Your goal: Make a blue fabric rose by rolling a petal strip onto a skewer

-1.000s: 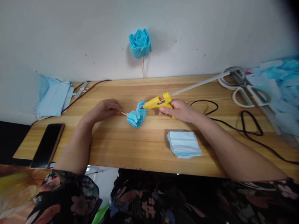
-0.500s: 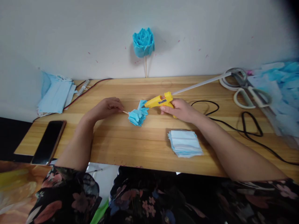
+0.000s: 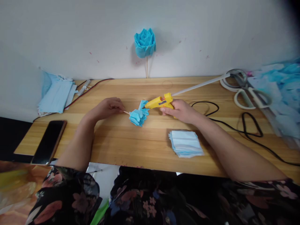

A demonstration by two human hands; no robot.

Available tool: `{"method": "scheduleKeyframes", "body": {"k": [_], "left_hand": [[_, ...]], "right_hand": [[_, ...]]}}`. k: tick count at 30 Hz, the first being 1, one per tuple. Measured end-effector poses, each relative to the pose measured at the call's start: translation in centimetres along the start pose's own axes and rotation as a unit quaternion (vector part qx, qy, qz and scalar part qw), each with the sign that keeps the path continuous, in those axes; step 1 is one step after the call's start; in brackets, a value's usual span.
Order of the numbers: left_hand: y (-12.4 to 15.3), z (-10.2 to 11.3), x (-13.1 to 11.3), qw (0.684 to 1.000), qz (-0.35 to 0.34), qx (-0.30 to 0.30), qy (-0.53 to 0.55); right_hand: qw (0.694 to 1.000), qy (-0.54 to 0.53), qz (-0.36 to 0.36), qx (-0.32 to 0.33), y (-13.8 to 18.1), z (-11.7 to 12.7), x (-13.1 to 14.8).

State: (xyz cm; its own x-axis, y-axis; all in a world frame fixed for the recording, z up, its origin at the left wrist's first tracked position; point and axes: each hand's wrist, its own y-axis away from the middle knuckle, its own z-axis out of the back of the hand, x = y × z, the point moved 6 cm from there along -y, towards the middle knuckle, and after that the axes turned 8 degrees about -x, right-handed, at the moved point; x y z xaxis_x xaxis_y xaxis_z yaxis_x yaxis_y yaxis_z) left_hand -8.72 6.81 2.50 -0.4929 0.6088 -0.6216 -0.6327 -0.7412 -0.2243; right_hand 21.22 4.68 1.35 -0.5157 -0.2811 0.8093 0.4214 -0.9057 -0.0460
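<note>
My left hand point(image 3: 112, 106) pinches the thin wooden stick of a blue fabric flower point(image 3: 138, 117), whose head lies tilted to the right just above the table. My right hand point(image 3: 179, 111) is wrapped round a yellow glue gun point(image 3: 160, 101) with a long clear glue stick point(image 3: 201, 84) poking out of its back end. The gun's nozzle points left and meets the flower's upper petal; whether it presses on the petal I cannot tell. Below my right hand lies a stack of pale blue and white cut fabric pieces point(image 3: 186, 143).
A finished-looking blue flower point(image 3: 145, 43) on a stick stands against the wall. Folded face masks point(image 3: 55, 97) and a phone point(image 3: 49, 142) lie left. To the right are scissors point(image 3: 253, 97), a roll of tape point(image 3: 234, 79), a black cable point(image 3: 246, 132) and a heap of blue pieces point(image 3: 281, 78).
Both hands, the flower and the glue gun hold nearly the same place. The nozzle has shifted very slightly along the petal, and the whole view has moved a little.
</note>
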Motion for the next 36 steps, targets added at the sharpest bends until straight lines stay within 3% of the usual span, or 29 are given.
{"method": "scheduleKeyframes", "body": {"k": [19, 23, 27, 36], "left_hand": [[0.0, -0.1, 0.3, 1.000, 0.012, 0.001, 0.007], [0.0, -0.1, 0.2, 1.000, 0.018, -0.001, 0.009], [0.0, -0.1, 0.1, 1.000, 0.026, 0.006, 0.003], [0.1, -0.1, 0.2, 1.000, 0.027, 0.003, 0.001]], "right_hand": [[0.999, 0.034, 0.019, 0.025, 0.4, 1.4, 0.1], [0.999, -0.043, -0.021, 0.014, 0.5, 1.9, -0.9], [0.989, -0.125, -0.060, -0.046, 0.2, 1.8, -2.4], [0.998, 0.024, -0.014, -0.048, 0.0, 0.5, -1.2]]}}
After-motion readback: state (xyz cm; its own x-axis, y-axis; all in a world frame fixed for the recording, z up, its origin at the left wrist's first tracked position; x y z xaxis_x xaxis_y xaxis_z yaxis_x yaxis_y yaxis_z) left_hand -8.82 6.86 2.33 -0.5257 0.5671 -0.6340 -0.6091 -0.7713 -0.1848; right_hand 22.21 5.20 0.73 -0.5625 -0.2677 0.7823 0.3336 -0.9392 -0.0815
